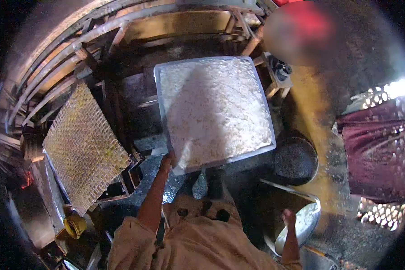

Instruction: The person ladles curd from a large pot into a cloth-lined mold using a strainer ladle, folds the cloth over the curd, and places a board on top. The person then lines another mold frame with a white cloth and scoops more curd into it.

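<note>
A large square tray (pixel 266 105) with a pale rim is spread with a white, lumpy layer (pixel 216 108). It lies in front of me, partly in my shadow. My left hand (pixel 168 162) is closed on the tray's near left corner, and part of its fingers is hidden by the rim. To the right, my right hand (pixel 289 218) hangs above a wide metal basin (pixel 318 211). Its thumb stands apart from the fingers, and nothing shows in it. Whitish contents (pixel 305 220) are visible inside the basin.
A woven mat (pixel 85 144) leans at the left over a wooden frame. A dark round vessel (pixel 295 159) stands right of the tray. Maroon cloth (pixel 375 153) lies farther right. A yellow container (pixel 75 226) is at lower left. Another person (pixel 301 33), blurred, is at upper right.
</note>
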### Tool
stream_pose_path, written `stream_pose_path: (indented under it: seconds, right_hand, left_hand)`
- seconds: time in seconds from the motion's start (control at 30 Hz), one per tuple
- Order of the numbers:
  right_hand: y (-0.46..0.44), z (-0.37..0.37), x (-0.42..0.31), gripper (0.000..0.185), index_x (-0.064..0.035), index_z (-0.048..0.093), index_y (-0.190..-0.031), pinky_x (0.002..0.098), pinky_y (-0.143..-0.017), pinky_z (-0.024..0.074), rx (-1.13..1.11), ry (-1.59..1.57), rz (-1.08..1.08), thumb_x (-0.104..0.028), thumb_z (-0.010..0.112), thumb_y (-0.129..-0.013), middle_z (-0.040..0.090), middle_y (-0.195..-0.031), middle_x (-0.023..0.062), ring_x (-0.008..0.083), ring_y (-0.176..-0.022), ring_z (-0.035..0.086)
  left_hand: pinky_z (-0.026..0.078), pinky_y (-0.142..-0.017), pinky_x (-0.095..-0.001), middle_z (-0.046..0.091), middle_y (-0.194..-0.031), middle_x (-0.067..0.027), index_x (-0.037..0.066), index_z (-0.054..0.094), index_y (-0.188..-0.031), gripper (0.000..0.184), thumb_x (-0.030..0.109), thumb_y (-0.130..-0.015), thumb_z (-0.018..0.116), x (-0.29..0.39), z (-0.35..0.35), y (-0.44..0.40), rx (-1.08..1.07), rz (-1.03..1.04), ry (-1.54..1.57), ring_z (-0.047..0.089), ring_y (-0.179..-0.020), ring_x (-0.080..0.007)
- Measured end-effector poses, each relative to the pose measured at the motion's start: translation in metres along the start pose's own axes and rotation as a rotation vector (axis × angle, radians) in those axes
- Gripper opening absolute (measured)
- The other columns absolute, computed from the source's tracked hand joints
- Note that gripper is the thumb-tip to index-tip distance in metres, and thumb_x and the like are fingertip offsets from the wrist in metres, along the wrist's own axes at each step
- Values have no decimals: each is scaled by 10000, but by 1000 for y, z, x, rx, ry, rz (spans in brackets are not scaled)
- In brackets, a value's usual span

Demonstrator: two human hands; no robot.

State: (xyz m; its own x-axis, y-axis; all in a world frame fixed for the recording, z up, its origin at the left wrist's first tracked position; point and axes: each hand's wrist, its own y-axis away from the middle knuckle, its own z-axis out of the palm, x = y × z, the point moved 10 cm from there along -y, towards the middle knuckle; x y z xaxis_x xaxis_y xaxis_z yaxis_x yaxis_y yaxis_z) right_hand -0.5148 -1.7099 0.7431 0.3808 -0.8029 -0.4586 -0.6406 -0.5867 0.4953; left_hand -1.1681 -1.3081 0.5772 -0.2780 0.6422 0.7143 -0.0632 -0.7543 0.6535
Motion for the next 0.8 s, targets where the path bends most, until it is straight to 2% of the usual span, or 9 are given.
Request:
stream_pose_path:
  seconds: [0.1,0.13,0.2,0.27,0.4,0.57,0.67,0.73,0.8]
  right_hand:
    - [-142,-15,-159,231,-87,540,-704,329,-447,381,110,286,-400,-276,477,-821,492,-545,31,172,-509,507]
    - [-189,-11,-198,215,-55,570,-810,331,-490,428,76,307,-284,-259,505,-827,532,-595,47,190,-547,530]
    - [-229,6,-321,264,-43,576,-974,317,-583,473,31,-8,-443,-249,538,-814,599,-746,85,197,-664,582]
    - [-287,31,-416,297,-44,566,-1047,302,-658,482,-14,107,-687,-213,557,-803,616,-867,104,179,-777,596]
    - [-403,100,-546,275,-54,560,-1045,295,-685,471,-166,224,-762,-144,574,-786,618,-891,84,165,-772,589]
    - [-544,182,-623,270,-81,559,-1046,263,-626,469,-251,119,-881,-73,558,-776,607,-905,51,131,-700,573]
    - [-554,208,-673,325,-93,545,-1074,226,-540,450,-417,-153,-623,-6,536,-761,595,-879,28,99,-642,550]
    - [-570,238,-678,274,-86,520,-1091,240,-607,433,-567,-284,-470,-107,494,-819,568,-846,10,89,-686,510]
    - [-583,244,-695,220,-100,542,-1043,240,-649,414,-430,-190,-700,-142,465,-841,546,-861,-16,77,-757,494]
  left_hand:
    - [400,-710,-321,493,-978,-8,138,465,-1059,362,396,-809,503,17,12,22,45,-173,-84,504,-834,-161]
    - [402,-741,-333,486,-1050,-15,144,441,-1122,403,382,-804,509,26,17,34,58,-240,-109,505,-884,-172]
    - [404,-801,-356,472,-1194,-28,157,395,-1248,511,354,-795,522,32,13,44,78,-317,-131,508,-983,-195]
    - [412,-721,-406,530,-1117,-9,134,460,-1164,461,247,-732,576,-7,-38,14,31,-197,-92,517,-964,-137]
    - [435,-759,-364,525,-1122,-30,121,463,-1175,432,262,-776,547,65,-47,-8,57,-163,-218,534,-937,-161]
    - [399,-803,-384,519,-1126,-5,161,489,-1156,498,470,-770,552,177,-54,-99,410,-59,-212,533,-893,-148]
    - [389,-816,-408,546,-1088,-23,185,484,-1176,519,496,-766,545,223,-58,-188,491,-16,-232,528,-919,-166]
    - [382,-838,-390,542,-1100,-36,187,482,-1179,487,485,-795,503,292,10,-212,517,-161,-349,517,-948,-179]
    - [383,-835,-381,544,-1090,-35,184,488,-1171,472,476,-800,497,297,-3,-254,531,-173,-352,517,-943,-174]
